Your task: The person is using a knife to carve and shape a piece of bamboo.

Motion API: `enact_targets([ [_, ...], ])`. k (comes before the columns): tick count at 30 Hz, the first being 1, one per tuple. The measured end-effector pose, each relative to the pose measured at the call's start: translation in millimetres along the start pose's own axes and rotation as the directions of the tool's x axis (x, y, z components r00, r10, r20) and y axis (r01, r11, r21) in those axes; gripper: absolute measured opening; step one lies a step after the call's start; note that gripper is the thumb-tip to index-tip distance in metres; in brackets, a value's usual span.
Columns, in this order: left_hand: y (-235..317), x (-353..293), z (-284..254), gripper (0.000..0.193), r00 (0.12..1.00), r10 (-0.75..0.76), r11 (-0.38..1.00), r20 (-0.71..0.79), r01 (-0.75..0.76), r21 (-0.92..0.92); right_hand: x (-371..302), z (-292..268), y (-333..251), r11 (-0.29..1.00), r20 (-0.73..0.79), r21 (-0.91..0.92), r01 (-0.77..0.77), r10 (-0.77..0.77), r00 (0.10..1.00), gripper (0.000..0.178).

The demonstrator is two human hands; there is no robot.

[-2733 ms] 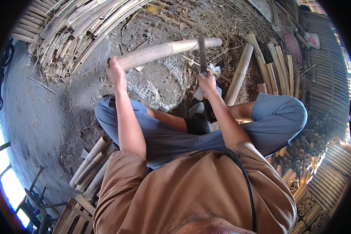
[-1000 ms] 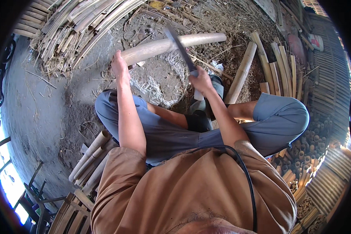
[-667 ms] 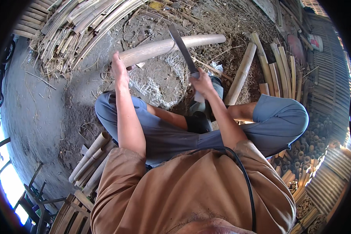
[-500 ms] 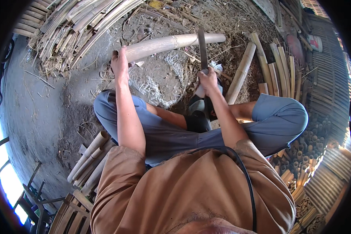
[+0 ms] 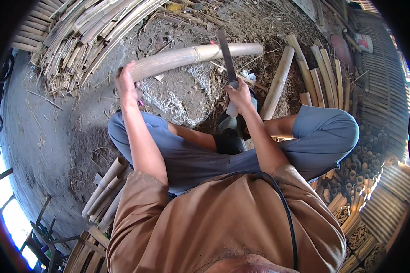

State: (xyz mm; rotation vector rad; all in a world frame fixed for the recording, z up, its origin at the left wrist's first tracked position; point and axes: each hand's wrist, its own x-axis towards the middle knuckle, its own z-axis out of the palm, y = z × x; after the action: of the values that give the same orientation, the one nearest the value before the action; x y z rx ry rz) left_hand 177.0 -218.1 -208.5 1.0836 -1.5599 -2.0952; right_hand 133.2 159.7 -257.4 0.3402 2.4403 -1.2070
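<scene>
A thick bamboo pole (image 5: 168, 61) lies crosswise in front of my crossed legs, its near-left end in the grip of my left hand (image 5: 127, 84). My left fingers wrap round that end. With my right hand (image 5: 239, 94) I hold a long-bladed machete (image 5: 226, 54) by its pale handle. The dark blade points away from me and crosses the pole toward its right part. Whether the edge touches the bamboo I cannot tell. Beneath the pole, a tangle of whitish fibres (image 5: 173, 107) lies on the ground between my hands and shins.
Split bamboo strips (image 5: 86, 41) are heaped at the far left. Cut bamboo lengths (image 5: 321, 77) lie at the right, one bamboo piece (image 5: 278, 82) close to my right hand. More bamboo pieces (image 5: 105, 189) rest by my left hip. Stacked bamboo tubes (image 5: 360, 170) stand behind my right knee.
My left hand has shifted left and slightly nearer with the pole's end. The machete has moved left along the pole, its tip leaning further left.
</scene>
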Motion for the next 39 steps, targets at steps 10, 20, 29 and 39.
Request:
enact_targets([
  [10, -14.6, 7.1, -4.3, 0.044, 0.997, -0.054, 0.989, -0.062, 0.062, 0.131, -40.8, 24.9, -17.4, 0.995, 0.128, -0.047, 0.092, -0.085, 0.988, 0.043],
  [20, -18.8, 13.1, -4.0, 0.049, 0.998, -0.045, 0.992, -0.045, 0.05, 0.115, -40.5, 36.1, -9.6, 0.994, 0.174, 0.005, 0.109, -0.108, 0.979, 0.046],
  [29, -12.1, 5.3, 2.8, 0.054, 1.0, -0.018, 0.994, 0.006, 0.018, 0.104, -22.4, -0.9, -15.7, 0.964, -0.035, 0.196, -0.178, 0.188, 0.982, 0.048],
  [39, -17.5, 14.6, -12.1, 0.053, 0.997, -0.073, 0.996, -0.023, 0.074, 0.039, -19.9, 9.7, 8.8, 0.996, 0.163, -0.062, 0.069, -0.058, 0.985, 0.059],
])
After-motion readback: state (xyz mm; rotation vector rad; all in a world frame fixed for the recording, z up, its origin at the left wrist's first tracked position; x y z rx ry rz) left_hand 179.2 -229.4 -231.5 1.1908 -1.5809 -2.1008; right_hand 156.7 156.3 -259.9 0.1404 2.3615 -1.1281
